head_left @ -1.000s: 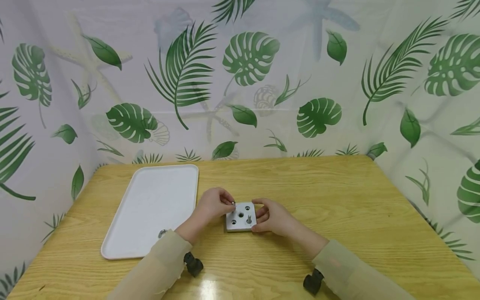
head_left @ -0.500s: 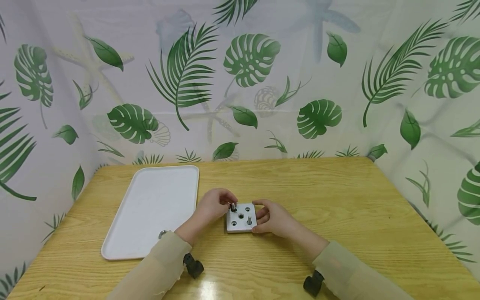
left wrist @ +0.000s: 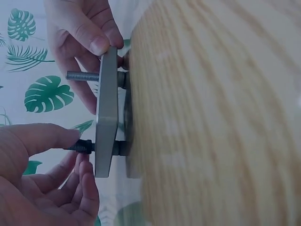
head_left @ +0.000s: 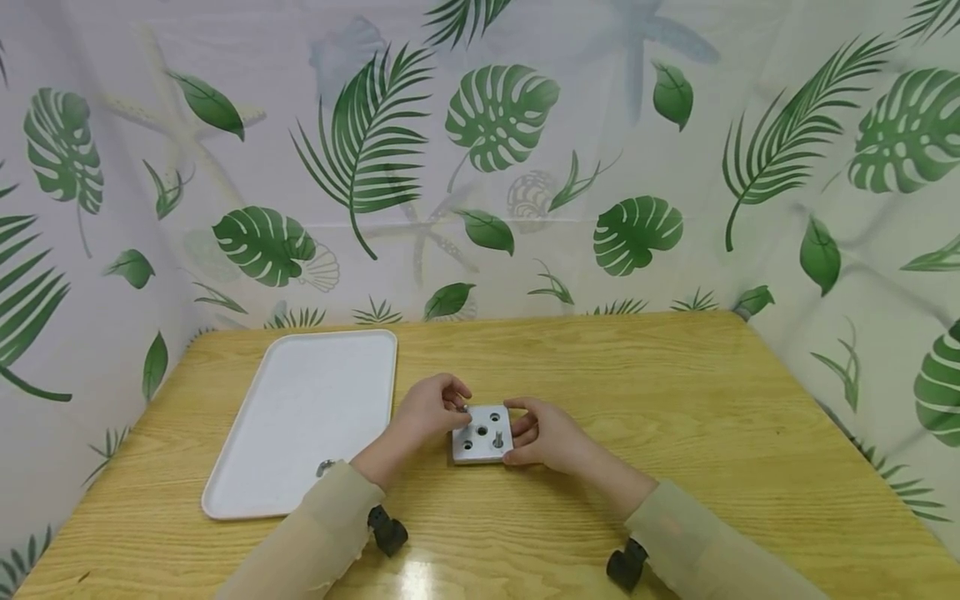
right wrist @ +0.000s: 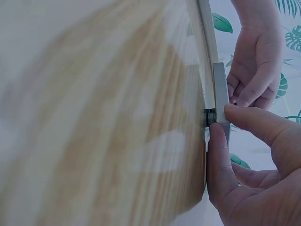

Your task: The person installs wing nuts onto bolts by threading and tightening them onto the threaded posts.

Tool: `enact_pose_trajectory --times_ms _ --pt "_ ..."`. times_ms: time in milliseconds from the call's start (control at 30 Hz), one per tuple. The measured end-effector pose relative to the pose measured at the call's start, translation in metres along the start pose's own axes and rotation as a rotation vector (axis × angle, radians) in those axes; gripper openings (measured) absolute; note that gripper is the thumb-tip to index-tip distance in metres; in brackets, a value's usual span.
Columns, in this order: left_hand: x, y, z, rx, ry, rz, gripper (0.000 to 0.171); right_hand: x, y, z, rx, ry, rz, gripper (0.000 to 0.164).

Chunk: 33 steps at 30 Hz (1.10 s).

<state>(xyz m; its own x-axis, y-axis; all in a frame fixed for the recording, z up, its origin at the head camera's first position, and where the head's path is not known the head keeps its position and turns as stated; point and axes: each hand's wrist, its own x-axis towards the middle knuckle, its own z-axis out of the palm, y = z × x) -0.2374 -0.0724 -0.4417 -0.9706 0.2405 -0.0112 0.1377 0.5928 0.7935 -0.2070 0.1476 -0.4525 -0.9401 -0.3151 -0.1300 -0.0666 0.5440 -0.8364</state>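
A square silver metal plate with several holes is raised slightly off the tabletop on short dark feet, as the left wrist view shows. Two threaded bolts rise from it; one bare bolt stands near my right hand. My left hand pinches a dark nut on the other bolt between thumb and fingers, at the plate's far left corner. My right hand grips the plate's right side, thumb and fingers at its edges. The left hand partly covers the nut and bolt in the head view.
A white tray lies left of the plate, with a small metal piece near its right edge, partly behind the left sleeve. The wooden table meets a leaf-patterned curtain at the back.
Half a second ago the left fingertips were drawn back, showing the bolt; now the thumb is forward over it again, much as one second ago. The right hand and plate stay put.
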Motion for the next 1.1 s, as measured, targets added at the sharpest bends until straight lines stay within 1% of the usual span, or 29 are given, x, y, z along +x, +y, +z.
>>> enact_pose_trajectory --times_ms 167,333,467,567,667,733,833,900,1000,1100 --pt "0.002 -0.002 -0.001 -0.021 -0.010 0.043 0.018 0.001 0.000 0.000 -0.002 -0.003 -0.007 0.083" --pt "0.003 -0.002 -0.002 0.007 -0.010 0.067 0.017 0.001 -0.001 0.000 -0.005 -0.007 -0.005 0.083" --pt "0.004 -0.001 -0.002 0.020 -0.011 0.067 0.017 0.000 -0.001 0.000 -0.007 -0.003 0.002 0.083" --pt "0.003 -0.001 -0.002 -0.007 -0.014 0.053 0.021 0.000 -0.001 0.000 -0.007 -0.005 0.001 0.083" --pt "0.002 0.000 -0.002 -0.012 -0.001 0.044 0.022 0.000 -0.001 0.000 -0.006 -0.003 -0.001 0.083" --pt "0.001 0.001 -0.001 0.026 0.026 0.039 0.020 0.000 -0.001 -0.001 -0.006 -0.003 -0.003 0.083" --pt "-0.001 0.004 0.002 0.139 0.073 0.043 0.026 0.000 0.000 -0.002 -0.004 -0.001 -0.003 0.083" --pt "-0.002 0.007 0.004 0.197 0.100 0.052 0.026 0.000 0.000 -0.002 -0.003 -0.003 -0.011 0.083" --pt "-0.003 0.009 0.006 0.210 0.111 0.068 0.019 0.000 0.001 -0.001 -0.001 -0.008 -0.029 0.082" --pt "-0.002 0.009 0.006 0.168 0.091 0.068 0.014 0.001 0.002 -0.001 0.003 -0.009 -0.033 0.083"
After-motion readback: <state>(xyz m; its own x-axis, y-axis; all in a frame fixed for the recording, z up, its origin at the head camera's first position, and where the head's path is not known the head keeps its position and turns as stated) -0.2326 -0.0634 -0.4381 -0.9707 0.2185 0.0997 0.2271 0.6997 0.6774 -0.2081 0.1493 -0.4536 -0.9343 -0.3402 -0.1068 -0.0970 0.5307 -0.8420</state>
